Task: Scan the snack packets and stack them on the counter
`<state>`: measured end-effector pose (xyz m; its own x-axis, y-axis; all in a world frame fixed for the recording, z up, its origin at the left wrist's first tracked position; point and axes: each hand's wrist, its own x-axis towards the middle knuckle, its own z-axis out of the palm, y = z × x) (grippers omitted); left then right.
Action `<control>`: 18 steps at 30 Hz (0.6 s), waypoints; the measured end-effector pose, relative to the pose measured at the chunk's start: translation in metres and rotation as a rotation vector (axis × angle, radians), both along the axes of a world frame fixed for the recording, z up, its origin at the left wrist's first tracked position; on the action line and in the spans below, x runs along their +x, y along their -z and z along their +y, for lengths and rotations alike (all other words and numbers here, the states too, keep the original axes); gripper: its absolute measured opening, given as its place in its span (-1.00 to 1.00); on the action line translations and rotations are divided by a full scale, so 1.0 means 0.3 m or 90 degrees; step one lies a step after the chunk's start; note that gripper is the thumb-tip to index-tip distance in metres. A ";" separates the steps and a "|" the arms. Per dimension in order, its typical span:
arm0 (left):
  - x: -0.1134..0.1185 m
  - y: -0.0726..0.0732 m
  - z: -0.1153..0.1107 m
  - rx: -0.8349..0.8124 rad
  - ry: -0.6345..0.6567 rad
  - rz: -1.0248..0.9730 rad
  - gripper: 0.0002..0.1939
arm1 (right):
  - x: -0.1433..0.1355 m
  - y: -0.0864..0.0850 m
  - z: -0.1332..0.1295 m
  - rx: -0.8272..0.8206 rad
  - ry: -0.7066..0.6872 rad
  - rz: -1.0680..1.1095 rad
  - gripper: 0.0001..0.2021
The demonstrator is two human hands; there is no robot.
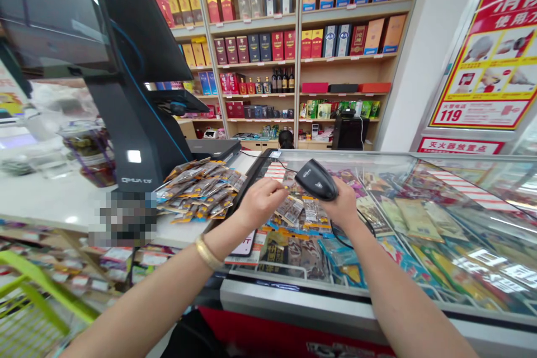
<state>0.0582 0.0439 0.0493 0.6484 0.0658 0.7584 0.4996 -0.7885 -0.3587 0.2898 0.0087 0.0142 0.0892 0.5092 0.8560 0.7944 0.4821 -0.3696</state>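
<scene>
We have the desk (46, 198) on our left and the freezer (293, 295) on our right. On the desk stands the register (145, 95), a pile of packets (201, 190) just right of its base. More packets (311, 211) lie on the freezer, with the phone (243, 246) nearer us, to their left. Above these, our right hand (344, 204) holds the scanner (316, 180); our left hand (264, 198) is just left of it. Behind stand the shelves (299, 22); the poster (486, 61) hangs far right, the basket (50, 281) sits near left.
</scene>
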 end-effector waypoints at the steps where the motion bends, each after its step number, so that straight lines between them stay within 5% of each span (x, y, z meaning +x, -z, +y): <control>1: 0.034 0.022 -0.002 0.003 -0.001 0.040 -0.81 | 0.001 0.001 0.001 0.001 0.001 -0.004 -0.87; 6: 0.155 0.117 -0.038 -0.075 -0.062 0.214 -0.82 | 0.003 0.002 0.001 0.000 0.026 -0.021 -0.93; 10: 0.134 0.112 -0.078 -0.171 -0.049 0.146 -0.67 | 0.005 0.004 -0.001 -0.007 0.023 -0.025 -0.92; 14: -0.044 0.025 -0.036 -0.209 -0.038 0.014 -0.76 | 0.004 0.008 0.000 0.007 0.023 -0.023 -0.92; 18: -0.329 -0.094 0.105 -0.248 -0.231 -0.101 -0.66 | 0.003 0.015 0.004 0.012 0.018 -0.030 -0.90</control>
<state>-0.0406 0.0754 0.0775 0.4118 0.5585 0.7201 0.7880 -0.6151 0.0264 0.2907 0.0097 0.0097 0.0630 0.4914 0.8687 0.8244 0.4649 -0.3228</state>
